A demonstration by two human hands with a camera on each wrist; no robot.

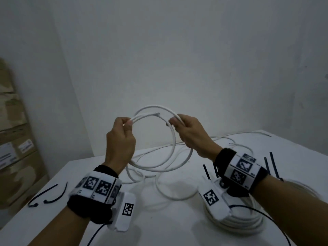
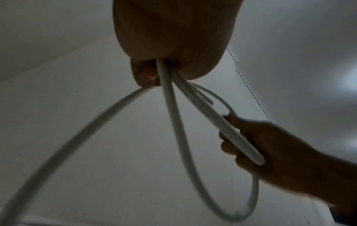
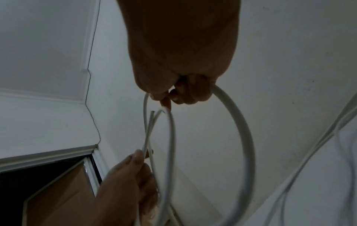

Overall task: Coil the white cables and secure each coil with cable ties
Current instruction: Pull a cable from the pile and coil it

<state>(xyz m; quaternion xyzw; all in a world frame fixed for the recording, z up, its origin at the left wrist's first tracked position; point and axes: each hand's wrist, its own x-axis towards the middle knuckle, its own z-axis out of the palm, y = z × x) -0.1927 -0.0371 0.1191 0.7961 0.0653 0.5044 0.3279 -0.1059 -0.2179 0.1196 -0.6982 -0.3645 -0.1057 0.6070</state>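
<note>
Overhead, both hands (image 1: 120, 139) (image 1: 191, 134) grip the cable loops (image 1: 174, 144), fingertips mostly hidden.

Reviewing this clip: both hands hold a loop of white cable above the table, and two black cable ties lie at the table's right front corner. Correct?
Not quite. The head view shows the two cable ties at the table's left edge; both hands do hold the cable loop.

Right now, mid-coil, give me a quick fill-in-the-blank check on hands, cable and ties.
1. The white cable loop is held by ____ hands.
2. The finished coil lies under the ____ forearm.
3. Two black cable ties lie on the table beside the ____ wrist.

Missing words: both; right; left
</note>
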